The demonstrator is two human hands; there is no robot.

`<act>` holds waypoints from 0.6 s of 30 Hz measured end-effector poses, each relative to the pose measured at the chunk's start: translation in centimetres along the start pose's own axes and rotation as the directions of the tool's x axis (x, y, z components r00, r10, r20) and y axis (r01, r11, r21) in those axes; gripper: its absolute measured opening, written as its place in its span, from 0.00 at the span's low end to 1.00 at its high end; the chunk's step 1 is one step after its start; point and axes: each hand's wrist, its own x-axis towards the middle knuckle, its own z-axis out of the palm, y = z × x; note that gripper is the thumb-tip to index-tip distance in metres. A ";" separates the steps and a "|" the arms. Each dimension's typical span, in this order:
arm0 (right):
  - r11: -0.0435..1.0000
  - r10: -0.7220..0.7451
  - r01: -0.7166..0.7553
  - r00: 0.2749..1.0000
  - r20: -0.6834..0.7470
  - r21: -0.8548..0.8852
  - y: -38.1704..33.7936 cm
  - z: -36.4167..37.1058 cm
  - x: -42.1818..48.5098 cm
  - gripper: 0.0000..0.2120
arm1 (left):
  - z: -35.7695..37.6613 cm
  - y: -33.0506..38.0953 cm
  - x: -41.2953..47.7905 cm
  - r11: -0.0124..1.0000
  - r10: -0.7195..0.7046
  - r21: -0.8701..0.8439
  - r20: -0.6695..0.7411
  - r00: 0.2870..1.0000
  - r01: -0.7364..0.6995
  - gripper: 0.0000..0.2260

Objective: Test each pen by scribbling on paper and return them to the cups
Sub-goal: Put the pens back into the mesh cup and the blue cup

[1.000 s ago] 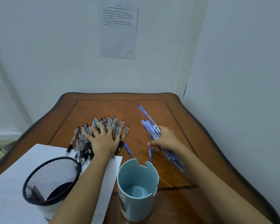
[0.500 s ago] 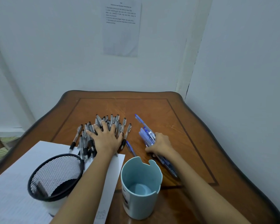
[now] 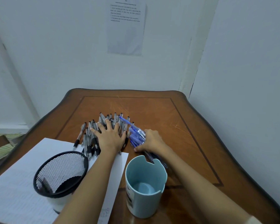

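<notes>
My left hand (image 3: pixel 111 138), fingers spread, pins black pens (image 3: pixel 91 136) from rolling | my right hand (image 3: pixel 152 141) curls round blue pens (image 3: pixel 137 134), bunching them

Both my forearms stretch from near to far, bare and almost parallel, the right one angling in from the right. My left grip (image 3: pixel 110 138) lies palm down, fingers straight and fanned out, pressing flat on the black pens (image 3: pixel 89 135). Just to its right, my right grip (image 3: pixel 153 140) is cupped, knuckles up, fingers curled round the blue pens (image 3: pixel 134 131), thumb stretched left.
</notes>
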 end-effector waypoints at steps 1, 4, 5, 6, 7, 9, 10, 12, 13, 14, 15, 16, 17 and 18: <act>0.999 0.003 -0.002 1.000 0.014 -0.043 -0.1 -0.1 0.0 0.22 | 0.0 0.0 0.0 1.000 0.001 0.004 0.003 1.000 -0.001 0.27; 0.991 0.027 -0.020 0.998 0.049 -0.130 -0.1 -0.6 -0.3 0.22 | -0.2 0.0 -0.1 1.000 0.005 0.021 0.012 1.000 -0.005 0.27; 0.988 0.041 -0.032 0.997 0.059 -0.150 0.1 -0.9 -0.4 0.23 | -0.3 0.0 0.0 0.999 0.004 0.032 0.033 0.999 -0.005 0.26; 0.986 0.062 -0.049 0.996 0.071 -0.162 0.6 -1.3 -0.6 0.23 | -0.5 0.1 0.1 0.999 0.005 0.050 0.062 0.998 -0.008 0.26; 0.983 0.084 -0.069 0.993 0.085 -0.169 1.1 -1.6 -0.9 0.24 | -0.8 0.2 0.3 0.998 0.006 0.068 0.094 0.996 -0.013 0.26; 0.980 0.120 -0.102 0.987 0.103 -0.169 2.4 -2.1 -1.9 0.26 | -1.6 0.3 0.5 0.998 0.001 0.062 0.174 0.985 -0.012 0.26; 0.980 0.126 -0.109 0.987 0.102 -0.165 2.9 -2.3 -2.5 0.26 | -1.9 0.3 0.5 0.999 0.001 0.032 0.212 0.977 -0.008 0.27; 0.980 0.136 -0.121 0.987 0.089 -0.157 3.5 -2.3 -3.9 0.26 | -2.7 0.1 0.2 0.999 0.023 -0.034 0.239 0.971 -0.015 0.29; 0.981 0.131 -0.118 0.989 0.071 -0.154 3.6 -2.4 -4.5 0.26 | -3.4 0.1 0.0 0.998 0.042 -0.060 0.219 0.975 -0.029 0.30; 0.982 0.125 -0.115 0.990 0.059 -0.149 3.7 -2.5 -5.0 0.26 | -4.2 -0.1 -0.2 0.996 0.063 -0.077 0.190 0.980 -0.049 0.30; 0.983 0.114 -0.105 0.992 0.050 -0.151 3.7 -2.6 -5.5 0.26 | -5.2 -0.2 -0.2 0.993 0.087 -0.088 0.159 0.984 -0.073 0.29; 0.983 0.110 -0.102 0.993 0.042 -0.150 3.8 -2.9 -5.7 0.27 | -6.5 -0.5 -0.2 0.990 0.113 -0.101 0.132 0.985 -0.100 0.28; 0.986 0.102 -0.098 0.995 0.022 -0.136 3.8 -3.3 -6.1 0.27 | -7.9 -0.9 -0.1 0.983 0.148 -0.126 0.113 0.983 -0.133 0.26; 0.991 0.098 -0.099 0.995 -0.011 -0.095 3.7 -3.8 -6.3 0.27 | -9.5 -1.4 -0.1 0.970 0.194 -0.171 0.096 0.976 -0.176 0.23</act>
